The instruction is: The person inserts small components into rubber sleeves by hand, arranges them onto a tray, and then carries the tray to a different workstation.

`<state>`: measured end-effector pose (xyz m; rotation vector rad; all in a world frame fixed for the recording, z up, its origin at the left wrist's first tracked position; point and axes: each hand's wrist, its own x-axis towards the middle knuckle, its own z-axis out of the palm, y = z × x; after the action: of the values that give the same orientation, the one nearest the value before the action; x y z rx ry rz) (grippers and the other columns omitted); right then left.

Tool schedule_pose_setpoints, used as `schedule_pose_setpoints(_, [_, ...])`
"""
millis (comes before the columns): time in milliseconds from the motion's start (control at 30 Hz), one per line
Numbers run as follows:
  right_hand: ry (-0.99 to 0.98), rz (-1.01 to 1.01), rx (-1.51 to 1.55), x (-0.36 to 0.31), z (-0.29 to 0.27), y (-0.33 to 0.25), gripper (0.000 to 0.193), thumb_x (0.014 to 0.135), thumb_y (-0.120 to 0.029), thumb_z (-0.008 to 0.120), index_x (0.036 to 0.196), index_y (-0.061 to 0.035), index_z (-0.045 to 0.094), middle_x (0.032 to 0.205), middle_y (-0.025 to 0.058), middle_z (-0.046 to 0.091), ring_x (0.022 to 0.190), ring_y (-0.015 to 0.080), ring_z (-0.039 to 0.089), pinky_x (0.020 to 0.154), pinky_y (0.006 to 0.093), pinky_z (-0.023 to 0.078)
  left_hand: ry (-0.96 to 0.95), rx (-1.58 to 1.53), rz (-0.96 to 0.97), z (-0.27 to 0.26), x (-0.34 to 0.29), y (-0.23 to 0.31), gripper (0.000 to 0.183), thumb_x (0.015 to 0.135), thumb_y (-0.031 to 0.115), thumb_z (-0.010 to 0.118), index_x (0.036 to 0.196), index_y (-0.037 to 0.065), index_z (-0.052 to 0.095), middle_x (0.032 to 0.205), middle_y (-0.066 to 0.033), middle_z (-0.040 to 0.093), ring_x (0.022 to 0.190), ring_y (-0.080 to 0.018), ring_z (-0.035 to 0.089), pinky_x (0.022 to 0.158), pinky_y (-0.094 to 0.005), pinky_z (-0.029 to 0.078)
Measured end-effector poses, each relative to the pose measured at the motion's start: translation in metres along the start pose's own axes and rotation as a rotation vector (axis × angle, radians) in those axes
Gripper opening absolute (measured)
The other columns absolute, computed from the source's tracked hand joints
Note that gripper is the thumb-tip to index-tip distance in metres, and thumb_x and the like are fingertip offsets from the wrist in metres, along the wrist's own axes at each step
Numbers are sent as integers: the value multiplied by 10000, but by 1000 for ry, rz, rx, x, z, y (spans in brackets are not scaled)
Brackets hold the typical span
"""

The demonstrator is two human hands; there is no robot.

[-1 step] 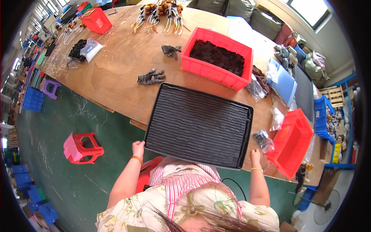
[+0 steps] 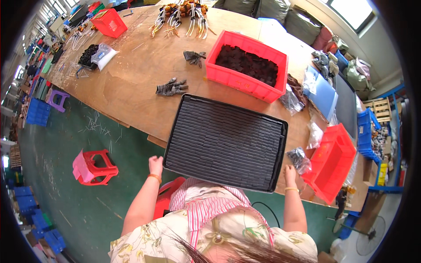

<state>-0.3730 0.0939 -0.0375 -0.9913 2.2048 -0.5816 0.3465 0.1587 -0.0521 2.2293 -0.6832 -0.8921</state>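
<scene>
A black rectangular tray (image 2: 226, 142) lies slanted over the table's near edge, its near side reaching out above my lap. Rows of thin black strips fill it. My left hand (image 2: 155, 166) is at the tray's near left corner, fingers curled, with a narrow gap to the rim. Beyond the right rim is my right hand (image 2: 290, 175), its fingers also curled, a little apart from the tray. What either hand may hold is hidden. Past the tray, a red bin (image 2: 245, 90) contains many small black pieces (image 2: 246, 65). Two dark gloves, a nearer one (image 2: 171, 87) and a farther one (image 2: 194, 57), lie to its left.
On the right, a tilted red bin (image 2: 331, 164) stands beside a clear bag of dark parts (image 2: 299, 160). Wire-tailed coils (image 2: 184, 17) lie at the table's far side. A red stool (image 2: 101, 167) stands on the green floor at left, and a fan (image 2: 370, 234) at lower right.
Both hands have shifted very slightly: the left one a touch leftward and up, the right one a touch upward. The tray looks unmoved.
</scene>
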Motion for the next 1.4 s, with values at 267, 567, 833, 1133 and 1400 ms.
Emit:
schedule_pose_setpoints(267, [156, 13, -232, 39, 57, -86, 498, 942, -408, 519, 1017, 70, 637, 1025, 288, 651, 1020, 443, 599, 877, 474, 457, -161, 33, -69, 34, 55, 60, 617, 944, 516, 455, 964, -61, 672, 984, -243, 682, 961, -393, 642, 850, -437, 468])
schedule_pose_setpoints(567, [151, -62, 70, 14, 44, -92, 420, 929, -383, 582, 949, 35, 615, 928, 187, 657, 867, 280, 598, 815, 396, 465, -16, -220, -220, 20, -15, 87, 540, 929, 514, 532, 1030, -5, 641, 998, -151, 678, 950, -275, 634, 850, -377, 468])
schedule_pose_setpoints(833, [-102, -151, 368, 25, 68, -159, 320, 955, -353, 572, 891, -40, 565, 804, 29, 545, 753, 135, 478, 699, 322, 428, 132, -476, -299, -42, -54, 63, 406, 964, 398, 557, 1034, 3, 619, 970, -92, 663, 902, -190, 606, 822, -338, 471])
schedule_pose_setpoints(1133, [-339, -347, 454, -58, 198, -381, 396, 976, -430, 540, 929, -39, 584, 855, 26, 578, 785, 128, 525, 725, 302, 455, 415, -752, -256, -167, -41, -11, 367, 973, 382, 543, 856, 36, 573, 727, 3, 489, 708, -118, 458, 673, -308, 412])
schedule_pose_setpoints(1400, [-714, -371, 520, -225, 394, -548, 550, 1001, -453, 462, 1096, 61, 632, 1019, 108, 670, 901, 183, 627, 820, 307, 499, 651, -678, -335, -347, 30, -89, 381, 959, 389, 551, 844, 26, 573, 741, -40, 523, 714, -137, 478, 674, -330, 424])
